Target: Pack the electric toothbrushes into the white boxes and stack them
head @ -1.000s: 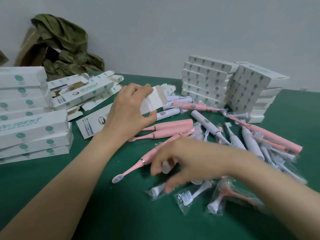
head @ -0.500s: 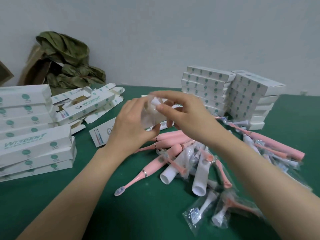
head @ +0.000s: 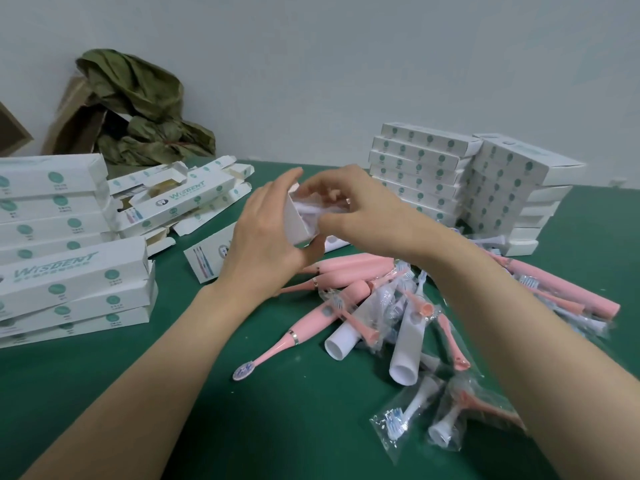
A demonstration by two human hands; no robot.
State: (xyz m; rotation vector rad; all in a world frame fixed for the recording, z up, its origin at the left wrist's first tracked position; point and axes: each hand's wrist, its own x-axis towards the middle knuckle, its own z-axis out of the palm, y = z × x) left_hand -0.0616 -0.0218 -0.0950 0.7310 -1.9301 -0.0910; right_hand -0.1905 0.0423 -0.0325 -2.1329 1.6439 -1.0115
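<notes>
My left hand (head: 263,237) grips the open end of a white box (head: 298,223) that lies on the green table. My right hand (head: 356,206) pinches a small clear packet (head: 317,206) at the box's mouth, partly inside it. Below my hands lies a pile of pink toothbrushes (head: 346,268), white toothbrush handles (head: 349,332) and bagged brush heads (head: 412,414). One pink toothbrush (head: 294,336) points its bristles toward me. Stacks of closed white boxes stand at the left (head: 69,271) and at the back right (head: 422,168).
Open, empty white boxes (head: 180,195) lie in a heap at the back left. A crumpled olive cloth (head: 138,109) and a cardboard box (head: 72,112) stand against the wall. More pink toothbrushes (head: 561,289) lie at the right. Green table surface (head: 242,427) shows in front.
My right hand lifted from the pile with a clear packet, carried it up to the box in my left hand, and now pushes it into the box's open end.
</notes>
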